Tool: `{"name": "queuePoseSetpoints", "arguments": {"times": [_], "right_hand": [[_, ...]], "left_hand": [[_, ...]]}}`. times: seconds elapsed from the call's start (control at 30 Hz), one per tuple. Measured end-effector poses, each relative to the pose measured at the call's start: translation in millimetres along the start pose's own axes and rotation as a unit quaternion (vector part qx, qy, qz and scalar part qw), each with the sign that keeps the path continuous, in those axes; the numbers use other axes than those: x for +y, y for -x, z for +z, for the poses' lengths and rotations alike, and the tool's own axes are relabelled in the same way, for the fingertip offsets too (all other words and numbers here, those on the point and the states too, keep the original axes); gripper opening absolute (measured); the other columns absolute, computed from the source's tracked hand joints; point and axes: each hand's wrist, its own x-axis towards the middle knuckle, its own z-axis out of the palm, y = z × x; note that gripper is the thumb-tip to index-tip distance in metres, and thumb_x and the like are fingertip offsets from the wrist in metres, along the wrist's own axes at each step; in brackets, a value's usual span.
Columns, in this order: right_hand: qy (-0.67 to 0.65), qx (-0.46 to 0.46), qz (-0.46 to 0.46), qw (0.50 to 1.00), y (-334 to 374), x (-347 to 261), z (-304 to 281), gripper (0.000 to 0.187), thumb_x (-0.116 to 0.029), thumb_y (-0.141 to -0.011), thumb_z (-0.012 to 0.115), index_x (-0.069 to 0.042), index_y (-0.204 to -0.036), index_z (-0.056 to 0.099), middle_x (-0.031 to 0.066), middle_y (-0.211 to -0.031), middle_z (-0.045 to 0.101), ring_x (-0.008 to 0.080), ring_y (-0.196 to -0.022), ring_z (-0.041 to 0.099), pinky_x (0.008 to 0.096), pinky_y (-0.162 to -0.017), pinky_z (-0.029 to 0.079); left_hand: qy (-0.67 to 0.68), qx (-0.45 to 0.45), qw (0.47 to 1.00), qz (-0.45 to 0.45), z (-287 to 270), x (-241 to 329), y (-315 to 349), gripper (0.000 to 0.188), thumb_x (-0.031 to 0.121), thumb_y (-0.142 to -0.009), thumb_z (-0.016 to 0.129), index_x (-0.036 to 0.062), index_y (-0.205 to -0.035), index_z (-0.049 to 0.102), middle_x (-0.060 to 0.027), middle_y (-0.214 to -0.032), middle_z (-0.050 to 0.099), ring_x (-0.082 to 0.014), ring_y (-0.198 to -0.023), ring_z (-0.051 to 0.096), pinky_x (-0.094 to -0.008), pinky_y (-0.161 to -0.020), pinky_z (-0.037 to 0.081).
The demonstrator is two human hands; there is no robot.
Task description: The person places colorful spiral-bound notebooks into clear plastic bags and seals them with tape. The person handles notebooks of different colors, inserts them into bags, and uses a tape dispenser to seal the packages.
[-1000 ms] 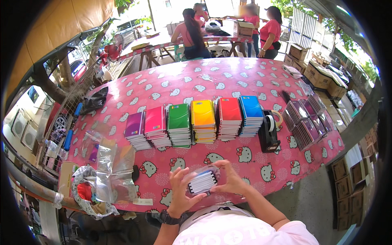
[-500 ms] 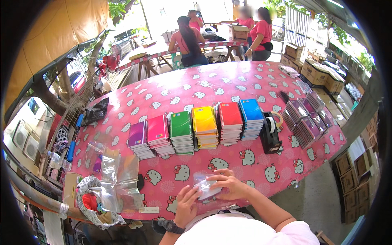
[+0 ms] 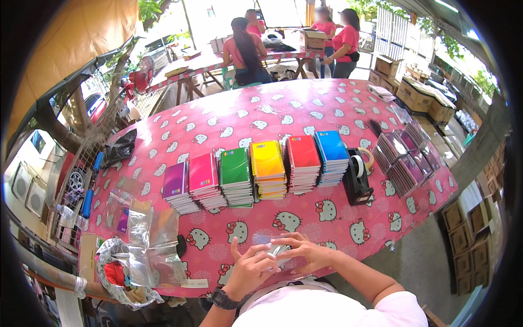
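Observation:
Near the table's front edge, both my hands hold a small clear plastic packet [image 3: 279, 250] with something pale in it. My left hand [image 3: 251, 272], with a dark watch on the wrist, presses its fingers on the packet's left side while one finger sticks up. Curved over the right side of the packet is my right hand [image 3: 306, 252], partly covering it. Beyond the hands stands a row of spiral notebook stacks: purple [image 3: 175, 184], pink [image 3: 202, 173], green [image 3: 235, 166], yellow [image 3: 267, 162], red [image 3: 303, 152] and blue [image 3: 330, 146].
A black tape dispenser [image 3: 358, 182] stands right of the blue stack. Packed purple notebooks [image 3: 406, 158] lie farther right. On the left are clear plastic sleeves [image 3: 147, 240], a cloth-lined basket [image 3: 117, 272] and a black bag [image 3: 120, 148]. Several people in pink work at a far table [image 3: 218, 68].
My left hand has moved up and over the packet, its fingers now on top. The packet is tilted and more covered by my hands. The whole view has shifted slightly.

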Motion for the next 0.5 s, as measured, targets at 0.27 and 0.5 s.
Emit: {"name": "queuePoseSetpoints", "arguments": {"times": [0.27, 0.5], "right_hand": [[0.074, -0.020, -0.011, 0.997, -3.6, -7.8, -8.5, 0.074, -0.012, -0.057, 0.073, -0.028, -0.126, 0.052, 0.0037, -0.148, 0.026, 0.0393, -0.131, 0.023, 0.0553, -0.104, 0.024], [0.141, -0.054, 0.027, 0.988, -2.1, -16.7, -9.7, 0.077, -0.013, -0.054, 0.074, -0.030, -0.126, 0.054, -0.0003, -0.149, 0.025, 0.0351, -0.134, 0.018, 0.0542, -0.102, 0.021]], "left_hand": [[0.088, 0.219, 0.969, -0.077, -12.1, -22.5, 29.5, 0.018, 0.001, -0.071, 0.058, 0.0086, -0.087, 0.063, -0.0031, -0.087, 0.064, -0.0261, -0.096, 0.057, -0.0448, -0.097, 0.032], [0.030, 0.054, 0.993, -0.097, 24.7, -17.8, 62.5, 0.056, -0.002, -0.067, 0.053, 0.0101, -0.122, 0.055, -0.0066, -0.132, 0.047, -0.0321, -0.128, 0.031, -0.0445, -0.103, 0.026]]}}
